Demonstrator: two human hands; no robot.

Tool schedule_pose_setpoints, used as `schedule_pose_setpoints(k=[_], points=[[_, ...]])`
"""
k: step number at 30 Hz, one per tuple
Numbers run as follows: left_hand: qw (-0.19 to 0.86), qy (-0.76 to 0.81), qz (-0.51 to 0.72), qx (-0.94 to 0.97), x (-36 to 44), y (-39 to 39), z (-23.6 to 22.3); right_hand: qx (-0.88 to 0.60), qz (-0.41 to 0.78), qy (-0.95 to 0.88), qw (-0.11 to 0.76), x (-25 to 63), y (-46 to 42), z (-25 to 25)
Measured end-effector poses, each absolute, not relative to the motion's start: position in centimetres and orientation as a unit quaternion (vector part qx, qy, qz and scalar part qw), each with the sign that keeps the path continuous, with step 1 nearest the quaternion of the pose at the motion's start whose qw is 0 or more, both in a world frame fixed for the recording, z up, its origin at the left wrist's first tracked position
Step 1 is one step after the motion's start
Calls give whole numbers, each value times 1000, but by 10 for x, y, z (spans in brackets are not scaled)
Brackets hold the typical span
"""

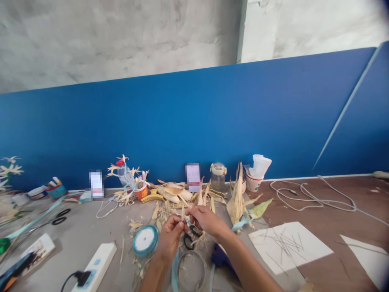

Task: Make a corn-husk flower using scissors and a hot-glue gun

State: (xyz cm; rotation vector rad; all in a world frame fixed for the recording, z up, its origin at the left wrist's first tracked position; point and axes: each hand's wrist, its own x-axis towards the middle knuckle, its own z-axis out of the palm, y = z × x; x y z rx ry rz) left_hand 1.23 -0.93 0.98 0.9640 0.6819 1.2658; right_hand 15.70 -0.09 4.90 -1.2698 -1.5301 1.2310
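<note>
My left hand [170,236] and my right hand [206,219] meet above the table. Both pinch the same thin strip of dried corn husk [184,209], left fingers at its lower end, right fingers at its upper end. Under the hands lie black-handled scissors [191,237], a pile of dried corn husks [178,194] and a spool of pale blue ribbon [145,240]. A round wire or plastic ring [191,271] sits between my forearms.
White power strip [96,263] with a black plug at front left. Second scissors [59,217] at left. Glass jar [218,175], paper cup [254,181], husk bundle [238,196], white sheet with thin wires [288,243], white cable [313,196] at right. Blue partition [194,121] behind.
</note>
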Motion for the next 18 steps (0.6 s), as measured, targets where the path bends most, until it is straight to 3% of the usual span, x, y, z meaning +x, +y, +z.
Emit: schedule_pose_setpoints(k=[10, 18], points=[[623, 320, 544, 462, 13, -7, 9, -560, 326, -712, 270, 156, -17, 70], [628, 303, 531, 482, 11, -10, 9, -531, 370, -710, 277, 161, -16, 68]])
